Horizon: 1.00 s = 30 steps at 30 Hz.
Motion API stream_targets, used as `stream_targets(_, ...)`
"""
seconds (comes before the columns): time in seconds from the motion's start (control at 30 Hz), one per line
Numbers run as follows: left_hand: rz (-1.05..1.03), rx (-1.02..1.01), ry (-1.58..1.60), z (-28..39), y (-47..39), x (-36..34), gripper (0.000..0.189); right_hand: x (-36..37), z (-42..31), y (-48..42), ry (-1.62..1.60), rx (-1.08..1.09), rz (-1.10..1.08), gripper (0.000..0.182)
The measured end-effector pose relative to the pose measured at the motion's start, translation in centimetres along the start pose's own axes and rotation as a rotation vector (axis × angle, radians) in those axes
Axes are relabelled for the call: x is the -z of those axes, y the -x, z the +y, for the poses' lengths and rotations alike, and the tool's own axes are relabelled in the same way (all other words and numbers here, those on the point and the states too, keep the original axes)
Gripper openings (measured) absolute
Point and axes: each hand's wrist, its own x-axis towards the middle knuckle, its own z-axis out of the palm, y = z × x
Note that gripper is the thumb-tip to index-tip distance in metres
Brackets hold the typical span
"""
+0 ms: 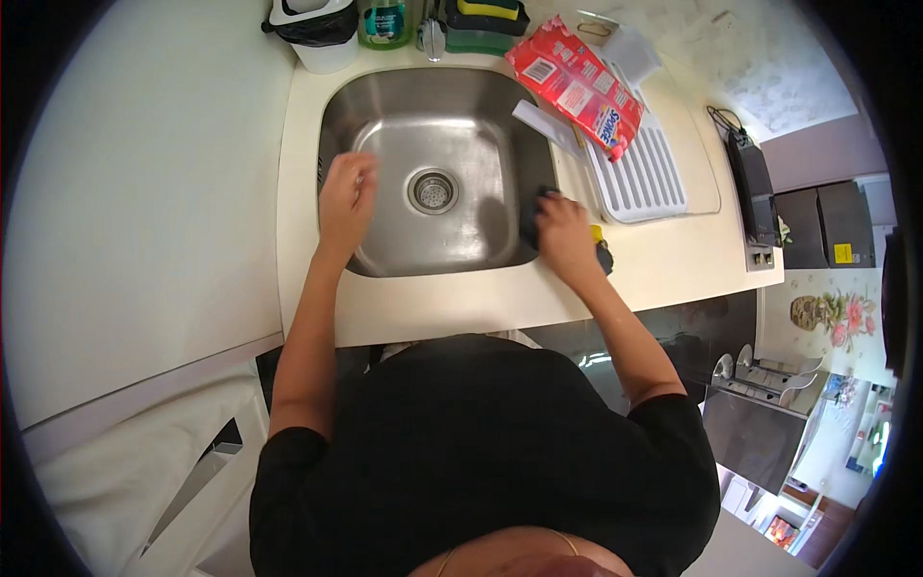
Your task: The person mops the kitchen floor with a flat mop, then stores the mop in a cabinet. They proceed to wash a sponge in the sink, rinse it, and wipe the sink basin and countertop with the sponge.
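My right hand (566, 234) grips a dark, blurred item (532, 220) over the right rim of the stainless steel sink (469, 238). Just beyond that wrist, a black and yellow object (603, 252) lies on the counter, partly hidden. My left hand (349, 202) hovers over the left side of the sink, its fingers curled and blurred; whether they are fully closed is unclear. Between the hands, the sink's round drain strainer (433, 192) is visible.
A red sponge packet (577, 86) rests across the white ribbed drying rack (642, 180). Behind the sink stand a lined white bin (324, 54), a green soap bottle (386, 25) and a caddy (479, 40) with a sponge. A black appliance (750, 191) is far right.
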Motion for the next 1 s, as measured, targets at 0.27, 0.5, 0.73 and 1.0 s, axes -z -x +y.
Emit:
stream_targets(0.27,-0.288,0.196,-0.190,-8.2,-1.7,-2.5,0.019,-9.3,0.7,-10.9,0.752,-0.087,-0.980,0.063)
stream_targets(0.5,-0.359,0.272,-0.222,-8.7,-2.9,-2.5,0.022,-16.8,8.0,-22.0,0.365,-0.321,-0.008,0.052)
stream_targets(0.73,-0.466,0.356,-0.160,-8.6,-2.1,-1.3,0.021,-19.7,5.7,-19.7,0.372,-0.182,-0.222,0.045)
stream_targets(1.0,-0.506,0.380,-0.134,-9.7,-1.1,-1.2,0.022,-13.5,-1.5,-8.9,0.228,0.096,-1.294,0.077)
